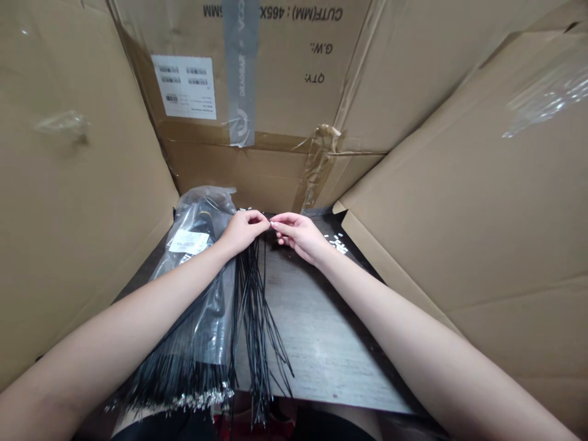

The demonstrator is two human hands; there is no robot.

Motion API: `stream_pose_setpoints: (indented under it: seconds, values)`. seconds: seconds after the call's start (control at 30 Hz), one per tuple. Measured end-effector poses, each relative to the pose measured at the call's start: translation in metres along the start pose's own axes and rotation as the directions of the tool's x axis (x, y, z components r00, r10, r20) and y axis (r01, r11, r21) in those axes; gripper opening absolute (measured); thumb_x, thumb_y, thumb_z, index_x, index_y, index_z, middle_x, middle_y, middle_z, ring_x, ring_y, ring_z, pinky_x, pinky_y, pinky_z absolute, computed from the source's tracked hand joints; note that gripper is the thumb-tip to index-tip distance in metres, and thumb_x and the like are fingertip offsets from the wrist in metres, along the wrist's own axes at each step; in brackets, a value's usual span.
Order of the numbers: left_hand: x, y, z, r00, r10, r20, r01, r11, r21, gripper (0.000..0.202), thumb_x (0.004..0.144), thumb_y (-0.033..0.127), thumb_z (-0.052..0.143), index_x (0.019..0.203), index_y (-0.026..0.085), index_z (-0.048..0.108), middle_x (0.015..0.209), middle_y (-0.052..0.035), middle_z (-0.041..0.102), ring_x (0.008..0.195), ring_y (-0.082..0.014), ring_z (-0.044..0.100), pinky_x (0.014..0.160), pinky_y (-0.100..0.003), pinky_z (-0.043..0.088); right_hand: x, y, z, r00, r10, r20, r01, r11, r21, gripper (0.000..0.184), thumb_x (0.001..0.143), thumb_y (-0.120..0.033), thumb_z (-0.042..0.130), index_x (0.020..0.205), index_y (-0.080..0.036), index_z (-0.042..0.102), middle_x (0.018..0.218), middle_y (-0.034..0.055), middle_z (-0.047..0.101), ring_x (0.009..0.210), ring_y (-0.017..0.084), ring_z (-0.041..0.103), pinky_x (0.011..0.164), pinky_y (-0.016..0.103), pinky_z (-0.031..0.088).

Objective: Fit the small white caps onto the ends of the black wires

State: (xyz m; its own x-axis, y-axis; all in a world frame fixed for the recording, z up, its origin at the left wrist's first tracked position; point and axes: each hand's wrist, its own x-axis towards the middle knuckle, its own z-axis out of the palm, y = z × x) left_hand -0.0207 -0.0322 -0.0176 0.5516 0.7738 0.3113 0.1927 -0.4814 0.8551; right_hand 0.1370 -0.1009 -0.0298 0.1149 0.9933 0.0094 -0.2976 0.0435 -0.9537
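My left hand (245,231) is closed in a pinch, and a single black wire (265,260) hangs down from its fingertips. Opposite it, the fingertips of my right hand (301,236) pinch a tiny white piece (272,223), almost touching the left fingertips. Whether the wire's end is inside the white piece is too small to tell. Below my left hand a loose bunch of black wires (255,318) trails over the table's front edge. To the right of my right hand lie several similar small white pieces (339,245).
A clear plastic bag (206,318) with a white label (189,242) lies on the left, black wires with silvery ends (197,398) sticking out of it. Cardboard walls (271,177) enclose the dark table (326,343) at the back and both sides. More white bits lie behind my left hand.
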Motion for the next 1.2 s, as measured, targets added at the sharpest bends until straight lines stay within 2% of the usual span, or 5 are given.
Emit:
stream_pose_setpoints:
  seconds: [0.27, 0.57, 0.9, 1.2]
  values:
    - [-0.0005, -0.0003, -0.0004, 1.0, -0.027, 0.003, 0.027, 0.999, 0.044, 0.019, 0.074, 0.03, 0.061, 0.071, 0.015, 0.071, 0.071, -0.0021, 0.07, 0.07, -0.016, 0.059, 0.071, -0.029, 0.043, -0.0009, -0.0002, 0.0013, 1.0, -0.005, -0.012, 0.005, 1.0, -0.018, 0.037, 0.052, -0.032, 0.09, 0.079, -0.015, 0.073, 0.066, -0.0017, 0.064, 0.056, 0.007, 0.054, 0.05, 0.02, 0.047]
    - [-0.0042, 0.0041, -0.0024, 0.999, -0.04, 0.013, 0.038, 0.987, 0.154, 0.019, 0.074, 0.031, 0.061, 0.071, 0.016, 0.073, 0.067, -0.0015, 0.068, 0.067, -0.0163, 0.058, 0.066, -0.028, 0.041, 0.0006, 0.0056, 0.0013, 0.991, -0.119, -0.055, 0.108, 0.98, -0.165, 0.028, 0.054, -0.033, 0.086, 0.074, -0.016, 0.075, 0.056, -0.001, 0.063, 0.049, 0.009, 0.053, 0.042, 0.022, 0.049]
    - [-0.0051, 0.007, -0.0042, 0.999, -0.049, 0.018, 0.044, 0.974, 0.221, 0.02, 0.075, 0.031, 0.061, 0.072, 0.016, 0.075, 0.067, -0.0019, 0.069, 0.068, -0.0171, 0.059, 0.064, -0.027, 0.04, -0.002, 0.0033, 0.0026, 0.987, -0.154, -0.052, 0.135, 0.953, -0.27, 0.034, 0.056, -0.041, 0.086, 0.075, -0.015, 0.074, 0.056, -0.0001, 0.063, 0.046, 0.011, 0.056, 0.043, 0.027, 0.055]
    - [-0.0038, 0.0042, -0.0018, 0.999, 0.001, 0.039, -0.007, 0.986, 0.167, 0.023, 0.079, 0.033, 0.061, 0.076, 0.015, 0.075, 0.072, -0.0039, 0.073, 0.068, -0.017, 0.061, 0.063, -0.027, 0.042, 0.0012, 0.0069, 0.002, 0.981, -0.169, -0.093, 0.145, 0.965, -0.22, 0.03, 0.058, -0.037, 0.084, 0.075, -0.015, 0.072, 0.058, -0.0008, 0.062, 0.051, 0.01, 0.053, 0.04, 0.022, 0.05]
